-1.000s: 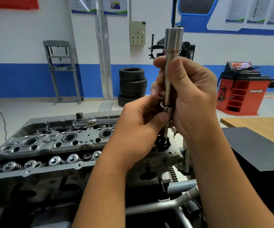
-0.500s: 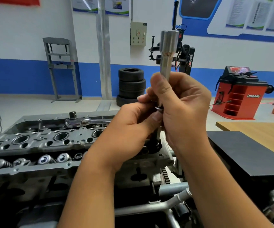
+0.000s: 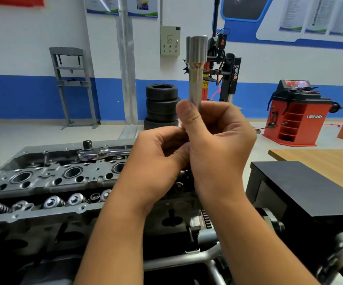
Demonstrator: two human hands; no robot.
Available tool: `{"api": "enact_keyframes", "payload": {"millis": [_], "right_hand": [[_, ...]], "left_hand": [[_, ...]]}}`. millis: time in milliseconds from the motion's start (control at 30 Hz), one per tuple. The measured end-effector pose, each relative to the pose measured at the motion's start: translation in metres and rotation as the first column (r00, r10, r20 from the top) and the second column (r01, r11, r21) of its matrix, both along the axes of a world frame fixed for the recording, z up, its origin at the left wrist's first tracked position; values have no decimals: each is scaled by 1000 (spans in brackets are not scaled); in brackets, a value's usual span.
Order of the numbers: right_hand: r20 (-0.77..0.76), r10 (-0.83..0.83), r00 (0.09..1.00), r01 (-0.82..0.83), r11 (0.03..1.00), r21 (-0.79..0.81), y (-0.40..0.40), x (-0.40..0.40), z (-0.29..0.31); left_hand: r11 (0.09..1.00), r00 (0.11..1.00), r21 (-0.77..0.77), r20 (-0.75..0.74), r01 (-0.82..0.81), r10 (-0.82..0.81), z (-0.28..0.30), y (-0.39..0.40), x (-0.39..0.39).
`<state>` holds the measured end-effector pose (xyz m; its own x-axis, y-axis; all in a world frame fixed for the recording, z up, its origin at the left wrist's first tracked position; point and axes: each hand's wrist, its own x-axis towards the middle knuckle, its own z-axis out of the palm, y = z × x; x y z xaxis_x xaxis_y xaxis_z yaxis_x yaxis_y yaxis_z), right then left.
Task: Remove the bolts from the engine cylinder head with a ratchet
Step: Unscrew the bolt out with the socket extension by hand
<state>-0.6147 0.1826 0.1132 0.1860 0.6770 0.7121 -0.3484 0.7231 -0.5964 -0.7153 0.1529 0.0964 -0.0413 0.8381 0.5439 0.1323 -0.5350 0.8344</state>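
R hand (image 3: 218, 140) grips long silver steel socket (image 3: 196, 68) upright; L hand (image 3: 160, 153) pinches its lower end. Chrome ratchet (image 3: 104, 152) lies on grey aluminium cylinder head (image 3: 43, 182), far-left side.

Long socket (image 3: 196, 70): polished steel, held upright above the cylinder head's right end, wider end up, lower end hidden inside the hands. Ratchet (image 3: 104, 151): chrome, lies flat along the far edge of the cylinder head (image 3: 49, 182), black square drive pointing up, handle running right. Cylinder head: grey cast metal, valve springs exposed along near side.
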Motion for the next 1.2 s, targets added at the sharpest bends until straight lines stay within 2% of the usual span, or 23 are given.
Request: {"api": "enact_keyframes", "payload": {"millis": [67,200,367,467,533,667,800,933,1033,1133,1200], "right_hand": [[-2,-44,999,44,999,-8,1,-1,-1],[46,-95,994,94,996,7,7,-2,2],[101,58,993,-56,998,-22,9,-7,3],[55,217,975,-211,972,-104,10,-5,6],[31,260,965,-256,962,-99,10,-2,8],[0,166,986,-166,986,-33,6,-1,6],[57,64,996,-66,997,29,7,-1,6],[117,141,983,-139,990,-26,8,5,10],[59,195,979,-192,980,-53,6,5,10],[-31,165,986,-166,985,-41,3,3,7],[-22,113,993,-114,993,-13,4,1,5]], "left_hand": [[1000,1000,13,-1,0,0,-1,0,0],[995,995,-21,-18,99,-99,-2,-3,3],[999,999,42,22,35,-36,-1,-5,4],[997,1000,76,8,-17,17,-2,-4,3],[997,999,68,2,-43,43,-3,-4,2],[992,994,81,-37,-95,99,-3,-4,2],[998,999,40,-29,42,-41,-1,-8,4],[999,998,38,-53,18,-16,1,-8,7],[996,997,61,-51,-63,66,0,-4,8],[989,992,93,-48,-112,117,0,-6,9],[997,997,66,-53,-51,55,1,-8,9]]}}
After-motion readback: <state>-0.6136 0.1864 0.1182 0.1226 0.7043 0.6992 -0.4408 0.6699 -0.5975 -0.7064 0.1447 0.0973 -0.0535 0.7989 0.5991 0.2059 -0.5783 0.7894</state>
